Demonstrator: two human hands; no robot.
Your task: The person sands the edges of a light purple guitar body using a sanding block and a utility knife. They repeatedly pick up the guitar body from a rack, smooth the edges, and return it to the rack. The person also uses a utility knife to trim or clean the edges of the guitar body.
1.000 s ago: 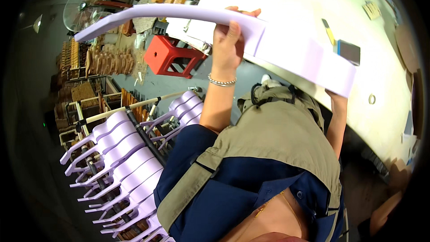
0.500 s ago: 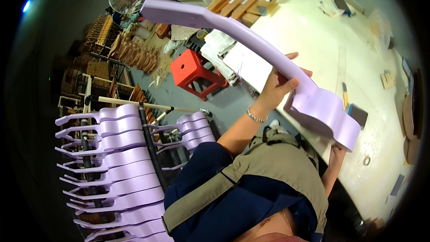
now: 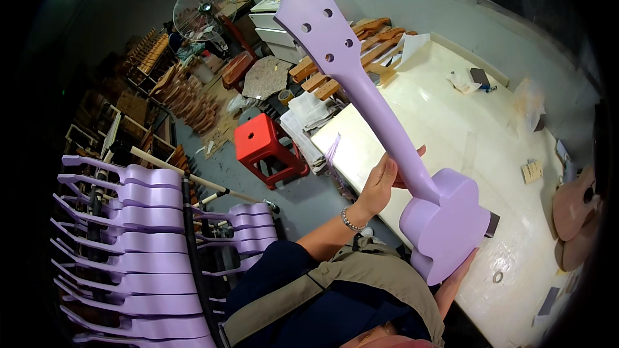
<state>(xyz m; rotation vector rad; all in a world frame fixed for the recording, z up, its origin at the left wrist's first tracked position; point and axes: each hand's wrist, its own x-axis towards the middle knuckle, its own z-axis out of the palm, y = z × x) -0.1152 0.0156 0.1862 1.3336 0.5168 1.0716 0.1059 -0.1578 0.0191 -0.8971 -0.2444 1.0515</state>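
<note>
A lilac-painted ukulele (image 3: 448, 222), without strings or tuners, is tilted in front of me over the table edge, its headstock (image 3: 327, 26) up and away to the left. Its flat back faces me, and several round holes show in the headstock. My left hand (image 3: 379, 183) is closed round the neck close to the body, thumb on the near side and fingers partly hidden behind. Under the rounded lower end of the body is my right hand (image 3: 463, 267), supporting it; most of its fingers are hidden.
A rack (image 3: 187, 245) of several lilac ukuleles stands at my left. Beyond it are a red stool (image 3: 261, 145) and a fan (image 3: 205, 9). The white table (image 3: 438, 116) at right holds wooden necks (image 3: 316, 84), a tape ring (image 3: 498, 277) and a dark block (image 3: 492, 224).
The ukulele has rolled from its side to show its flat back and headstock holes. Both hands keep hold of it, and the view has shifted slightly.
</note>
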